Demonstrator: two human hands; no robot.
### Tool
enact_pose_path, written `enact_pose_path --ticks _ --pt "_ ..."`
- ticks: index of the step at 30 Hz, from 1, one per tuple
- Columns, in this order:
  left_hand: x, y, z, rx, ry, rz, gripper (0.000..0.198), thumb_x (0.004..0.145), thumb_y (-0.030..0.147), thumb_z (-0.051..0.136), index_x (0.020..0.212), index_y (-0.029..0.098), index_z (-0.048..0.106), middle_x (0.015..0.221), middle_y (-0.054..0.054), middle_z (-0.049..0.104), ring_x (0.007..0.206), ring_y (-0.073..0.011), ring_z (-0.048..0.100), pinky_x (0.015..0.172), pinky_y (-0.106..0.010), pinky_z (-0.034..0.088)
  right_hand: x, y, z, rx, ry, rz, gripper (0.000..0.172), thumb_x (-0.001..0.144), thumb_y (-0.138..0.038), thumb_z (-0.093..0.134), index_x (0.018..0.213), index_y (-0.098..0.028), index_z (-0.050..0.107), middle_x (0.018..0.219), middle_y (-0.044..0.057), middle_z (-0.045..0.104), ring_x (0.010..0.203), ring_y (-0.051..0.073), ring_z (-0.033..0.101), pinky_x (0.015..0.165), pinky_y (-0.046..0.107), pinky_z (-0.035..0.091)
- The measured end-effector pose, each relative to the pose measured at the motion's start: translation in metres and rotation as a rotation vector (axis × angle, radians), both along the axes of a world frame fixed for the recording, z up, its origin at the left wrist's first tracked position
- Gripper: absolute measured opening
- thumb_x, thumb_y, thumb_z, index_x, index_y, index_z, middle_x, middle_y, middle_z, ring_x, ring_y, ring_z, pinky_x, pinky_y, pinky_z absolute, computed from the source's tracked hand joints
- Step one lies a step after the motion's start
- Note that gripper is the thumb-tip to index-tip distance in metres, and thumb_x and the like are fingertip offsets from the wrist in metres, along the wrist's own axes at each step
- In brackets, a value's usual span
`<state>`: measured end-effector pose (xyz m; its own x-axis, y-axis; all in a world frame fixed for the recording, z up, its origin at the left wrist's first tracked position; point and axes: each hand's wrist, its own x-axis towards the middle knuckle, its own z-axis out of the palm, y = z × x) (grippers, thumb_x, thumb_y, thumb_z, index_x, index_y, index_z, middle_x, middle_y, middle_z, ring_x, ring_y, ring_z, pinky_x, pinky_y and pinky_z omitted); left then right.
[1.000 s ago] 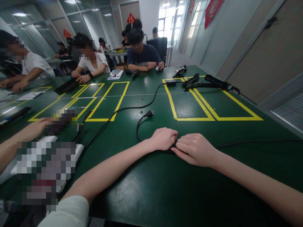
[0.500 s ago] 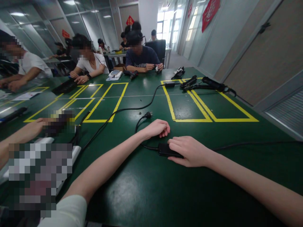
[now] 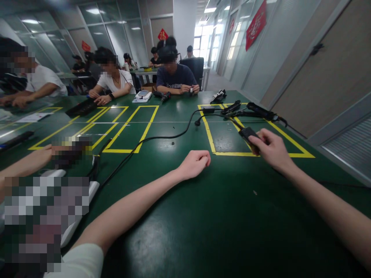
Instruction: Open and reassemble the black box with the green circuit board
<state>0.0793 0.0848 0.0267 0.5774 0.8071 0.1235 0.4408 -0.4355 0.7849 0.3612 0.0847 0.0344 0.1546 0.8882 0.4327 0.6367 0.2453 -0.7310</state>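
Observation:
My right hand grips a black power adapter, held over the yellow-taped rectangles on the right side of the green table. From the adapter a black cord runs back to a plug, which lies near the left edge of those rectangles. My left hand rests on the table at the middle, fingers curled inward; nothing shows in them. Beyond the adapter lie black cables and devices, with a second small black adapter on a long cord.
A person's hand is at the left, by blurred items. Across the table, people sit with a black tray, a white device and a drill. A long black cord crosses the table.
My right hand has lifted the adapter and carried it forward and to the right. Its plug and cord have moved away from my left hand, which has stayed nearly in place.

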Motion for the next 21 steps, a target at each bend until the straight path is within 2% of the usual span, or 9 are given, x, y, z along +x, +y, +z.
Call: enact_pose_path --ticks 2,4,9,12,16,21 --pt "0.002 0.0 -0.009 -0.027 0.079 -0.091 0.025 0.082 0.01 0.042 0.063 0.018 0.055 0.061 0.003 0.057 0.062 -0.0134 0.055 0.065 -0.023 0.043 0.019 0.005 0.011 0.019 0.042 -0.129 0.05 0.089 -0.057 0.063 0.07 -0.03 0.026 0.055 -0.007 0.037 0.047 0.017 0.052 0.05 0.031 0.039" --pt "0.004 -0.001 -0.015 -0.021 0.138 -0.139 0.025 0.083 0.011 0.045 0.063 0.019 0.057 0.062 0.004 0.059 0.064 -0.0136 0.056 0.068 -0.023 0.043 0.035 0.006 0.021 0.028 0.059 -0.254 0.047 0.09 -0.051 0.064 0.071 -0.03 0.027 0.052 -0.007 0.038 0.047 0.019 0.054 0.05 0.032 0.038" --pt "0.006 -0.001 -0.017 0.018 0.231 -0.156 0.026 0.086 0.012 0.047 0.065 0.019 0.06 0.069 0.003 0.066 0.07 -0.0147 0.058 0.073 -0.024 0.043 0.055 0.002 0.031 -0.032 0.036 -0.484 0.04 0.088 -0.033 0.067 0.066 -0.029 0.034 0.047 -0.005 0.042 0.046 0.019 0.053 0.051 0.031 0.033" --pt "0.007 0.0 -0.017 0.033 0.256 -0.156 0.026 0.088 0.012 0.046 0.068 0.019 0.062 0.072 0.003 0.068 0.072 -0.0148 0.06 0.074 -0.024 0.043 0.053 -0.001 0.03 -0.104 -0.003 -0.511 0.044 0.084 -0.024 0.07 0.062 -0.029 0.033 0.045 -0.005 0.043 0.049 0.02 0.055 0.054 0.032 0.032" --pt "0.006 0.001 -0.019 0.045 0.269 -0.161 0.027 0.088 0.012 0.045 0.07 0.019 0.064 0.075 0.002 0.069 0.073 -0.0148 0.061 0.074 -0.024 0.043 0.05 -0.004 0.032 -0.122 -0.103 -0.527 0.045 0.08 -0.018 0.073 0.058 -0.028 0.036 0.046 -0.003 0.047 0.053 0.019 0.049 0.06 0.033 0.032" --pt "0.006 0.002 -0.021 0.053 0.27 -0.171 0.027 0.088 0.012 0.045 0.071 0.019 0.065 0.076 0.002 0.07 0.073 -0.0148 0.062 0.076 -0.024 0.044 0.072 -0.001 0.029 -0.143 -0.137 -0.57 0.04 0.081 -0.026 0.074 0.063 -0.029 0.038 0.049 -0.001 0.051 0.054 0.022 0.055 0.06 0.033 0.036"
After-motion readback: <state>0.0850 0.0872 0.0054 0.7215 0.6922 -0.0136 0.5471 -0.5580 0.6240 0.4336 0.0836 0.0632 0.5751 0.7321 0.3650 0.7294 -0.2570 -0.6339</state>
